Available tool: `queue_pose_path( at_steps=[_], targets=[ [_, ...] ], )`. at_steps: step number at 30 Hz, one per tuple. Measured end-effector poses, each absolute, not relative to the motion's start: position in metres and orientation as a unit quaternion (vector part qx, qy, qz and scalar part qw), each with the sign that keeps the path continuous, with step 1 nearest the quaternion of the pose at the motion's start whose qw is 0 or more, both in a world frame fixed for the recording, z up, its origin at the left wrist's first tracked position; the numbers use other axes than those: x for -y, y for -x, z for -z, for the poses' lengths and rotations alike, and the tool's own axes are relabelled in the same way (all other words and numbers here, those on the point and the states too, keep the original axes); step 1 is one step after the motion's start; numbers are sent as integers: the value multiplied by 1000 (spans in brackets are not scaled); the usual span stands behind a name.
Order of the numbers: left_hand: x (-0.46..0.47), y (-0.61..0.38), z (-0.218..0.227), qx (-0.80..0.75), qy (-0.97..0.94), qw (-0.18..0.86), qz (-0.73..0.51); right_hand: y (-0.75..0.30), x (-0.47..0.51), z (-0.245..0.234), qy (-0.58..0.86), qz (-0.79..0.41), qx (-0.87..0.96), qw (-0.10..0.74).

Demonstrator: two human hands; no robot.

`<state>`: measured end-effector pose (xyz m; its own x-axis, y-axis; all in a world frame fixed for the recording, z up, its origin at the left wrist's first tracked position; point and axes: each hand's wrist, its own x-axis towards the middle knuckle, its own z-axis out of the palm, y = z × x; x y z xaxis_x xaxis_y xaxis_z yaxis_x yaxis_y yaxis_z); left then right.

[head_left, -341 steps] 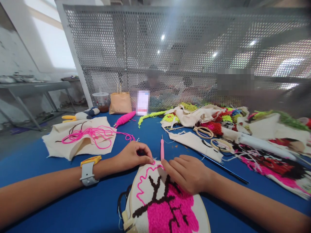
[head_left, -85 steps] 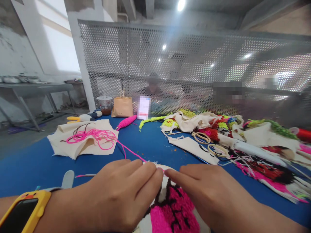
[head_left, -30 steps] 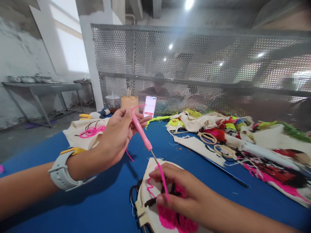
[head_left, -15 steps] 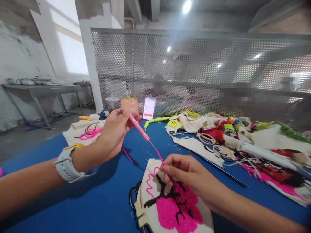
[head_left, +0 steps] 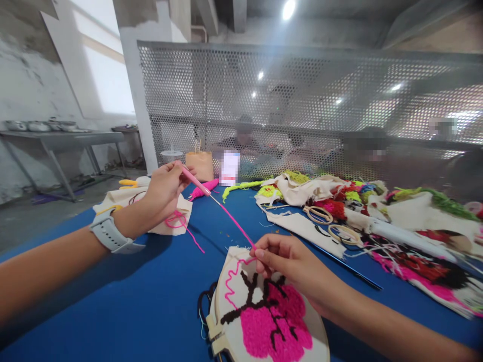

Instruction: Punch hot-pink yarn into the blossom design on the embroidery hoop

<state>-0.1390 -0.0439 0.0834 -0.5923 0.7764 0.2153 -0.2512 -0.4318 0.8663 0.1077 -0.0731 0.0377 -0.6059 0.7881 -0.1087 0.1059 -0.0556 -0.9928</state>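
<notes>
My left hand (head_left: 165, 182), with a pale watch on its wrist, grips a pink punch needle (head_left: 196, 181) by the back of its handle. From the metal tip, bright pink yarn (head_left: 236, 222) runs taut down to my right hand (head_left: 277, 256), whose thumb and fingers pinch it. Beneath the right hand lies an embroidery hoop (head_left: 216, 332) with white cloth. Dark brown branches and filled pink tufted areas (head_left: 260, 332) cover much of that cloth. A wavy pink strand (head_left: 229, 284) lies along its upper left.
A phone (head_left: 229, 167) stands upright near a tan container (head_left: 198, 165) with sticks. Heaped cloth and yarn (head_left: 339, 196) fill the right side, beside small hoops (head_left: 318, 214) and a dark rod (head_left: 350, 269). Behind the blue table (head_left: 124, 311) rises a perforated metal screen (head_left: 181, 85).
My left hand has moved left and slightly up with the punch needle, away from my right hand. More yarn now stretches between needle tip and right fingers. The right hand stays nearly in place.
</notes>
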Motion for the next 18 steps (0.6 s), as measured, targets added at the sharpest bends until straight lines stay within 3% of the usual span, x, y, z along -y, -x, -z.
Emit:
queue_pose_path(
  at_steps=[12, 18],
  targets=[
    [36, 155, -91, -447, -273, 292, -800, -108, 70, -31, 360, -590, 667, 279],
    [40, 166, -90, -447, -277, 296, -798, -123, 58, -39, 394, -460, 740, 292]
  ],
)
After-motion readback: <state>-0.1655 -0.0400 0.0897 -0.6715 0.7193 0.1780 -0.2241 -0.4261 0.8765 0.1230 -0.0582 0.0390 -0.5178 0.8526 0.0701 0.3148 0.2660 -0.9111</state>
